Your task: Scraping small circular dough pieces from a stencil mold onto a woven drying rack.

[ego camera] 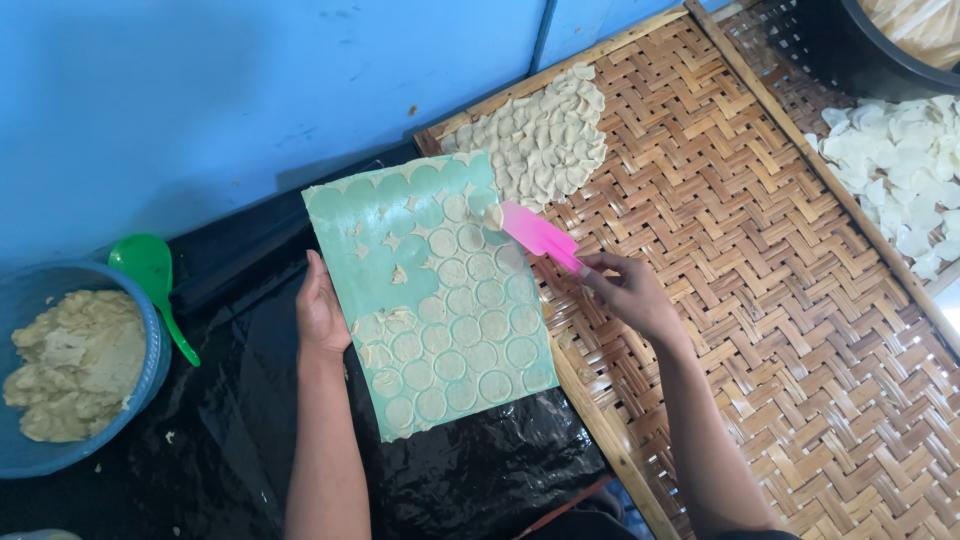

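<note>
1. While I look down from the head camera, my left hand [320,312] lies at centre frame, fingers pressed together against the left edge of a green board [430,290].
2. The board carries thin dough rounds [465,345] across its lower right part; its upper left is mostly bare.
3. My right hand [630,295], right of centre, pinches a pink scraper [538,235] whose tip touches the board's upper right edge.
4. A heap of dough discs [545,140] lies on the woven bamboo tray [760,300] just above the board.
5. At lower left I see a blue bowl [150,350] of dough, a green scoop [150,275] beside it.
</note>
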